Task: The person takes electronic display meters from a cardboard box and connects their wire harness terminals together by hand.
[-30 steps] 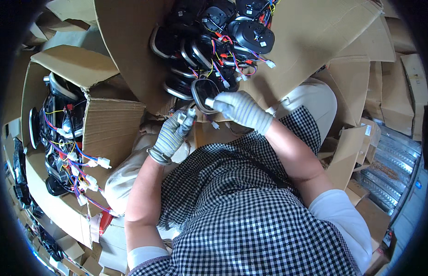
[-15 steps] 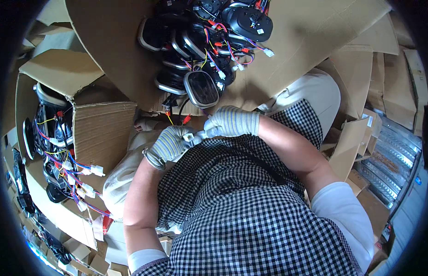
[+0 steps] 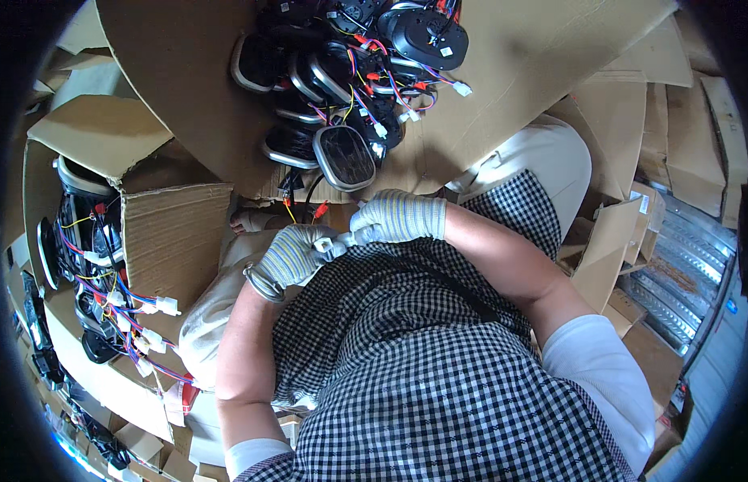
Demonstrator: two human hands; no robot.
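Note:
Both my hands wear striped knit gloves and meet in front of my checked apron. My left hand (image 3: 292, 257) is closed in a pinch on a small white connector (image 3: 337, 244). Pressed close beside it, my right hand (image 3: 399, 218) is also closed; its fingertips hide what they pinch. Just beyond the hands lies a dark rounded unit with a silver rim (image 3: 345, 158), hanging over the cardboard edge. A black cable and a red connector (image 3: 321, 210) come down from it toward the gloves.
Several similar black units (image 3: 428, 38) with coloured wires and white plugs are heaped on the cardboard (image 3: 534, 56) ahead. An open carton (image 3: 177, 249) at left holds more, wires spilling out. Cartons (image 3: 623, 241) and a ridged metal surface (image 3: 671, 273) are at right.
The view has shifted slightly, so the heap sits a little further left. My hands stay together; the white connector is now more covered by the fingers.

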